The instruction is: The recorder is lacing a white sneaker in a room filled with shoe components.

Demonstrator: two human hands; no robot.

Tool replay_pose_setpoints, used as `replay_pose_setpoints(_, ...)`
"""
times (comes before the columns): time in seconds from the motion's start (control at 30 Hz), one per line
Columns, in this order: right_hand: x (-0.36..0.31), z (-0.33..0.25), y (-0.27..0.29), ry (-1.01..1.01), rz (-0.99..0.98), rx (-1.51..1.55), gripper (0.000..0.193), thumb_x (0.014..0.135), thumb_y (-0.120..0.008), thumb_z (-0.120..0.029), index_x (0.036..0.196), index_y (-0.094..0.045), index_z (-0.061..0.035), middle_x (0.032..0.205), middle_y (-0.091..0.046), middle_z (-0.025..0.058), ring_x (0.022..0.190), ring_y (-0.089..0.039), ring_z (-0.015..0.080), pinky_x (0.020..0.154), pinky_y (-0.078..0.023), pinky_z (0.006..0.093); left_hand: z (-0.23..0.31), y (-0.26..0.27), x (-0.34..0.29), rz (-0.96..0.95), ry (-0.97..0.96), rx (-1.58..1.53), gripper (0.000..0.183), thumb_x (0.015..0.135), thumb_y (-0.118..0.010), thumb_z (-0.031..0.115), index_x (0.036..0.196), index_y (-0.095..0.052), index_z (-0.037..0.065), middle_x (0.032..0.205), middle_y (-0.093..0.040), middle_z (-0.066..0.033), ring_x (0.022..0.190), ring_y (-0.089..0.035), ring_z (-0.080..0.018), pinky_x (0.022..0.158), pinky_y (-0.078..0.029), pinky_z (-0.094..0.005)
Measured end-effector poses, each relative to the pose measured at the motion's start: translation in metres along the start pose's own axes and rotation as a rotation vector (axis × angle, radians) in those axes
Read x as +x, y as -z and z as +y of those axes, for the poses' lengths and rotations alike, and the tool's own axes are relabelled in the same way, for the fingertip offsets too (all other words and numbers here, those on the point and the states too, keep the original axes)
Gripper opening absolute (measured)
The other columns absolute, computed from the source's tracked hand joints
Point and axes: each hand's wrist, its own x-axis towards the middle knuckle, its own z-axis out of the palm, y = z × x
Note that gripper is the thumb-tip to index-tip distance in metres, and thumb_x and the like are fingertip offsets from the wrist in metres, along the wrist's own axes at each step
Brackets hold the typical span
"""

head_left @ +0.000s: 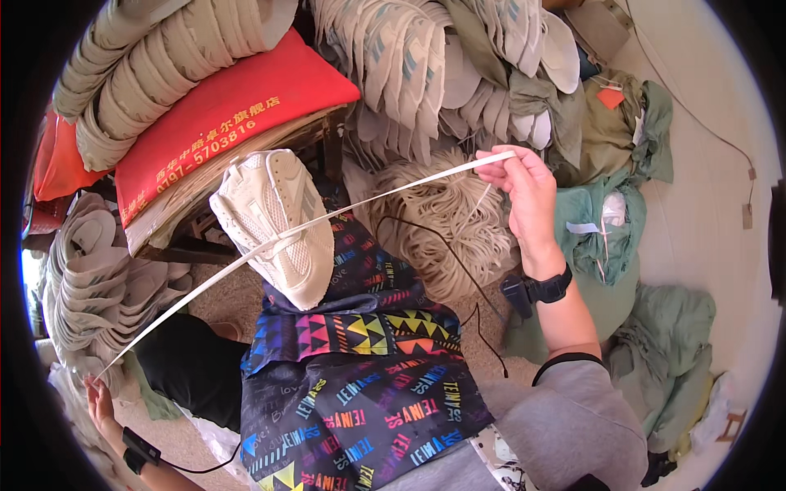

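A cream sneaker upper (282, 213) rests on my apron-covered knee, its rounded toe toward me. One long white shoelace (401, 186) crosses it near the lowest eyelets and is pulled nearly straight out to both sides. Far out to the left, my left hand (100, 403) pinches one end of the lace. My right hand (528, 188), raised on the right, holds the other end between thumb and fingers. Just beyond the knee lies a tangled heap of cream laces (442, 221), partly behind the taut lace.
At the left, a red cushion (246, 114) on a wooden bench carries rolled stacks of uppers (180, 74). More stacked uppers (393, 65) stand at the back, others (90, 270) at lower left. Green cloth bags (602, 221) lie on the right. A black cable (442, 237) crosses the laces.
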Motion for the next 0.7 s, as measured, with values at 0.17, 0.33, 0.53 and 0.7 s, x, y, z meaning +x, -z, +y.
replay_pose_setpoints(0.17,0.005,0.043,0.012,-0.154,0.024,-0.076,0.019,0.099,-0.045,-0.006,0.104,-0.06,0.0039,0.098,-0.07,0.0174,0.086,-0.071,0.0206,0.074,-0.058,0.0316,-0.02,-0.002,0.015,-0.122,0.083,0.063,0.037,0.093,-0.053,-0.005,0.128,-0.06,0.003,0.116,-0.062,-0.0086,0.096,-0.055,-0.0259,0.082,-0.044,-0.0384)
replay_pose_setpoints(0.33,-0.013,0.135,0.031,-0.657,-0.031,-0.111,0.028,0.103,-0.038,-0.018,0.108,-0.056,0.0036,0.098,-0.068,0.0204,0.086,-0.07,0.0272,0.073,-0.059,0.0392,0.0,0.005,0.024,-0.197,0.065,0.18,0.041,0.095,-0.048,-0.006,0.132,-0.057,0.005,0.118,-0.061,-0.0065,0.091,-0.049,-0.0233,0.075,-0.039,-0.0334)
replay_pose_setpoints(0.53,-0.048,0.226,0.06,-1.168,0.38,0.734,0.04,0.105,-0.03,-0.033,0.122,-0.045,0.0007,0.128,-0.052,0.0251,0.111,-0.056,0.0345,0.095,-0.049,0.0447,0.029,0.006,-0.027,-0.217,-0.115,0.158,0.044,0.095,-0.05,-0.008,0.137,-0.052,0.002,0.12,-0.059,-0.0041,0.096,-0.048,-0.0203,0.079,-0.038,-0.0287)
replay_pose_setpoints(0.7,-0.055,0.143,0.101,-0.911,0.549,0.38,0.031,0.099,-0.044,-0.027,0.077,-0.055,-0.0068,0.064,-0.058,0.0102,0.053,-0.051,0.0193,0.049,-0.045,0.0332,-0.192,-0.056,-0.094,-0.301,0.028,0.236,0.042,0.095,-0.051,-0.007,0.136,-0.053,0.002,0.121,-0.059,-0.0042,0.097,-0.048,-0.0202,0.08,-0.038,-0.0286)
